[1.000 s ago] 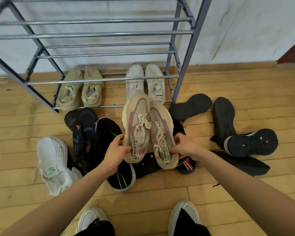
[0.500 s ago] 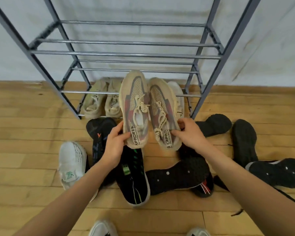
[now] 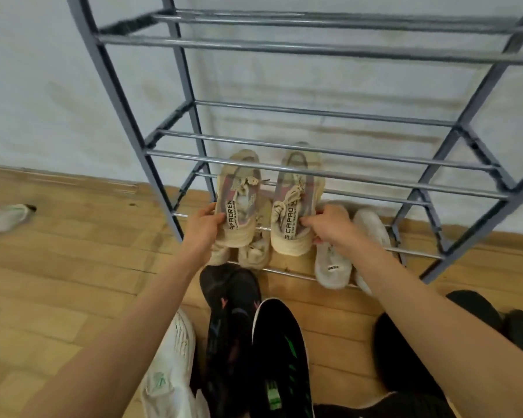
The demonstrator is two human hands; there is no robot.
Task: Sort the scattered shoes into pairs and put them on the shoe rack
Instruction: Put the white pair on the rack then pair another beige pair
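A grey metal shoe rack (image 3: 320,170) stands against the white wall. My left hand (image 3: 204,226) grips the heel of one beige and pink sneaker (image 3: 239,200). Its mate (image 3: 295,203) is gripped at the heel by my right hand (image 3: 329,226). Both sneakers point toes-first into the second tier from the bottom, their toes under that tier's front bar. On the bottom tier a pale yellow-green pair (image 3: 254,251) sits partly hidden under the held shoes, and a white pair (image 3: 334,263) sits to its right.
On the wooden floor in front of the rack lie several loose shoes: a white one with green logo (image 3: 169,366), a black one with orange marks (image 3: 227,309), a black one with green stripes (image 3: 281,357), and black ones (image 3: 411,357) at right. A lone white shoe (image 3: 8,217) lies far left.
Both hands have carried the beige pair up and forward from above the floor pile into the rack's second tier. My view has moved closer to the rack.
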